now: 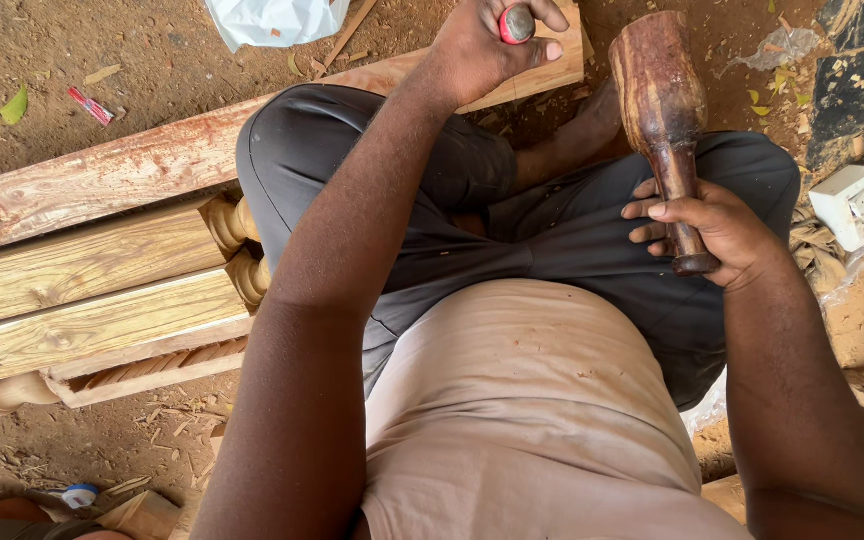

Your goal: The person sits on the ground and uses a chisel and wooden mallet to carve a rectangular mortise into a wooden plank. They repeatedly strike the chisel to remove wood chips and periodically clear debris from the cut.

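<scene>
Sitting on a dirt floor [132, 60] strewn with wood chips, the person had planks [82, 270] and turned posts [232, 225] stacked at the left. The left hand [487, 45] reached forward, closed around a red-handled chisel [515, 24] over a plank [542, 75]. The right hand [717, 230] gripped a wooden mallet [664, 110] by its handle, head raised above the knee.

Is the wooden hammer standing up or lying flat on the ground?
Standing up. The right hand grips the wooden mallet by its handle, with the thick head pointing up, off the ground. The left hand grips a red-handled tool.
</scene>
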